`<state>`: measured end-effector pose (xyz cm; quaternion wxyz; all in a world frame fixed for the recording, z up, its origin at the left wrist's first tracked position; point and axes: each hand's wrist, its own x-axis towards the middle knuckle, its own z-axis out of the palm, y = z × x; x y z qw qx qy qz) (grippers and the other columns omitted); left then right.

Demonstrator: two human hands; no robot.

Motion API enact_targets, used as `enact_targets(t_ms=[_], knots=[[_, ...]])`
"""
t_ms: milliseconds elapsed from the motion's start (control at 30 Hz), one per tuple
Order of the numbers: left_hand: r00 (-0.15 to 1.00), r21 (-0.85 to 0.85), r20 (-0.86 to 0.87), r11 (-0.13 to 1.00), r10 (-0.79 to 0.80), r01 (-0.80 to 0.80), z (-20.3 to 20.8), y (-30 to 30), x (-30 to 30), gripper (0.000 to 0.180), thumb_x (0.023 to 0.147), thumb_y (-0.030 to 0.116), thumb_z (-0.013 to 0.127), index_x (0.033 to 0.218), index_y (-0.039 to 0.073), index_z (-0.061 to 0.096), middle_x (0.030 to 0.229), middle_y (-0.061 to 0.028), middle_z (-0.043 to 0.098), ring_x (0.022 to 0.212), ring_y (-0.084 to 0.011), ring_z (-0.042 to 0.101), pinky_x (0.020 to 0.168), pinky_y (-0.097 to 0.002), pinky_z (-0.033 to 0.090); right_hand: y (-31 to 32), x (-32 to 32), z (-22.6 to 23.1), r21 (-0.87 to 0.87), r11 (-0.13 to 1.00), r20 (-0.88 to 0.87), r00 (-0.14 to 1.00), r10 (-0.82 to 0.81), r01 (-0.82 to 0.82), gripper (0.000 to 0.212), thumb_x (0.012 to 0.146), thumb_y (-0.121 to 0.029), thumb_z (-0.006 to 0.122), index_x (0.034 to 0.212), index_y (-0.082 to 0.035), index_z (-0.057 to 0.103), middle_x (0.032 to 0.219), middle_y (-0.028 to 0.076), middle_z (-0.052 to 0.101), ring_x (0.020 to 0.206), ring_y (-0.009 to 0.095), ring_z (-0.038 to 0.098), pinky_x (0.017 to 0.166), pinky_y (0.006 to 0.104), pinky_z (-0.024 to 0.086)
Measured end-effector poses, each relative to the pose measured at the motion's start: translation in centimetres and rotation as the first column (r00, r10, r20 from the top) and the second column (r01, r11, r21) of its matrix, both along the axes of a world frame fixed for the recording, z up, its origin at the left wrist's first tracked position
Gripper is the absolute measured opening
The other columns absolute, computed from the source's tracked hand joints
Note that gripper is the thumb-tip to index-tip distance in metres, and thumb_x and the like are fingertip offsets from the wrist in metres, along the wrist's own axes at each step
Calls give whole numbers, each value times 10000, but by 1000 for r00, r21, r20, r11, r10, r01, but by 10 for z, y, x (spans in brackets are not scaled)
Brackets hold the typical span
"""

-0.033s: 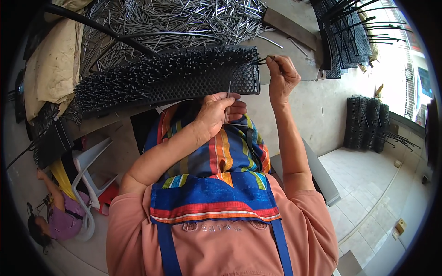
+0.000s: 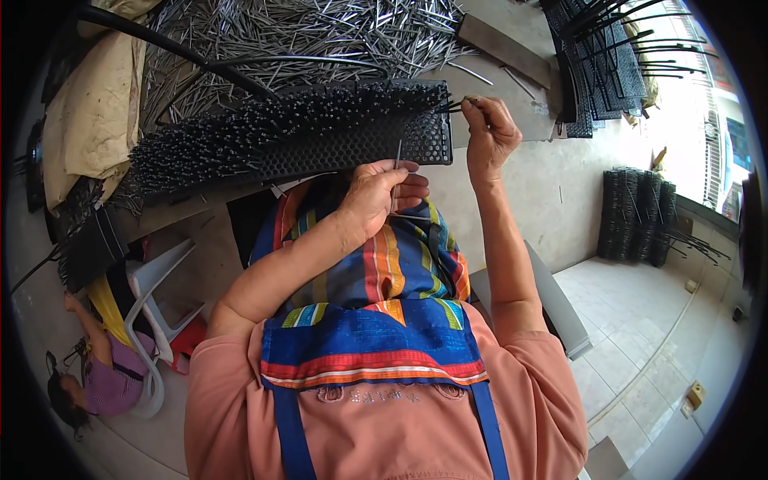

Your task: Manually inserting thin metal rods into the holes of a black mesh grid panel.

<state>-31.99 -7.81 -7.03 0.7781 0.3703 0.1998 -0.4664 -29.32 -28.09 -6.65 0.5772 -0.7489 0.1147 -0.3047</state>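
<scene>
A long black panel full of holes [image 2: 352, 152] lies across in front of me, its far and left parts crowded with dark upright pins [image 2: 232, 132]. Bare holes show along its near right part. My left hand [image 2: 380, 192] is at the panel's near edge, palm partly up, its thumb holding a thin metal rod [image 2: 398, 154] against the fingers. Beyond the panel's right end, my right hand [image 2: 492, 132] pinches the ends of thin dark strands [image 2: 455, 105] that run to the panel. Their exact kind is unclear.
Behind the panel, many loose metal rods [image 2: 320, 32] cover the table beside a flat brown bar [image 2: 504, 50]. A thick black cable [image 2: 176, 50] arches over the left side. More black perforated panels [image 2: 600, 72] stand at far right. Another person [image 2: 112, 376] sits at lower left.
</scene>
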Motion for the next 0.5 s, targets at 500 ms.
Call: enact_targets(t_ms=[500], knots=[[999, 34, 16, 999, 31, -32, 0, 2, 1, 190, 946, 79, 493, 1082, 3, 601, 928, -136, 710, 766, -204, 706, 654, -293, 573, 15, 0, -5, 187, 979, -51, 996, -70, 78, 48, 801, 54, 719, 833, 28, 693, 816, 26, 669, 698, 62, 564, 616, 195, 442]])
